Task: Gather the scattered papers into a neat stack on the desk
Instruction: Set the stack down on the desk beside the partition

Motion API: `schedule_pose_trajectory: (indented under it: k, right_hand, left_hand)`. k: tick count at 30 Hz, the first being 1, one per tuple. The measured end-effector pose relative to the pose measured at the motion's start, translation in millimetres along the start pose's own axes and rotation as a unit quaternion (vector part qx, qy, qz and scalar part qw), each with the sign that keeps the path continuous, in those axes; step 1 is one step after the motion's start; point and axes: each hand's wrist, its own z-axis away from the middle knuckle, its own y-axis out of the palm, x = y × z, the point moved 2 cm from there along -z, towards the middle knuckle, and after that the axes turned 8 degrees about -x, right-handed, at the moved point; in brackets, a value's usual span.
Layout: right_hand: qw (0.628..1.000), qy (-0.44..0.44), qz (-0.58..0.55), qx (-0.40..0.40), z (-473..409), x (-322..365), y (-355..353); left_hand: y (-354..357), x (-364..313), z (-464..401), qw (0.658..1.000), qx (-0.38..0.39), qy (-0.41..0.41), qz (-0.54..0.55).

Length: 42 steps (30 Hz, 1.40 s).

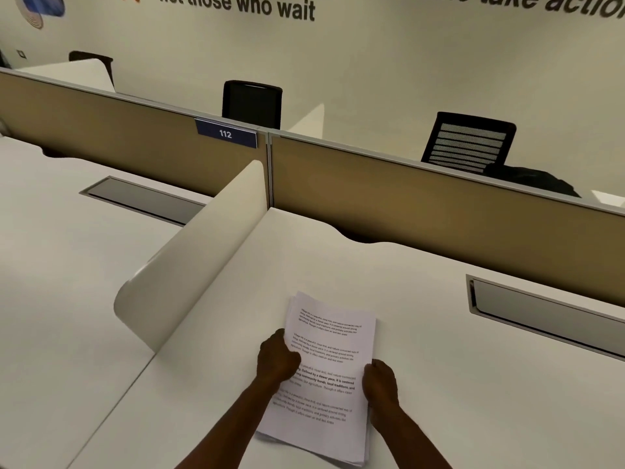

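Head view is showing my left hand [278,358] closing on the left long edge of the printed paper stack [326,377], thumb on top, while my right hand [380,384] is clamping the right edge slightly nearer me. I am reading the stack's long axis as running from about 6 to 12 o'clock, leaning a little toward 1, between both grips. Sheets are fanning unevenly at the near corner, lying on the white desk [422,333], so squaring looks unfinished.

Both hands hold a stack of printed papers [324,377] near the surface's [439,333] front edge: left hand [277,358] on its left side, right hand [380,384] on its right.
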Motion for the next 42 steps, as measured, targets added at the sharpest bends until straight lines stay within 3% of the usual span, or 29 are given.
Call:
schedule_pose_trajectory:
  k: [5, 10, 15, 27, 32, 38, 42]
  right_hand:
    - [0.999, -0.011, -0.029, -0.042, -2.6, 25.6, 36.2]
    - [0.994, -0.007, -0.095, -0.046, -15.2, 75.1, 75.6]
    - [0.989, -0.009, -0.149, -0.020, -44.0, 142.5, 118.1]
    - [0.973, 0.009, -0.212, 0.092, -110.4, 216.7, 187.8]
    - [0.976, 0.000, -0.169, 0.134, -126.5, 224.2, 206.5]
    - [0.997, -0.069, 0.006, -0.015, -131.1, 221.3, 211.0]
    - [0.993, -0.110, 0.035, -0.006, -120.0, 225.0, 216.3]
  left_hand:
    - [-15.6, -9.1, -39.0, 0.999, 0.023, 0.034, -0.001]
    - [-48.1, -34.9, -85.6, 0.996, -0.033, 0.079, 0.021]
    - [-84.4, -69.3, -148.1, 0.990, -0.098, 0.097, 0.029]
    - [-105.5, -120.4, -274.2, 0.987, -0.086, 0.130, -0.042]
    - [-98.7, -105.3, -305.2, 0.988, -0.099, 0.108, -0.055]
    - [-92.4, -95.3, -319.1, 0.989, -0.092, 0.086, -0.076]
    - [-85.4, -96.5, -316.8, 0.988, -0.091, 0.093, -0.088]
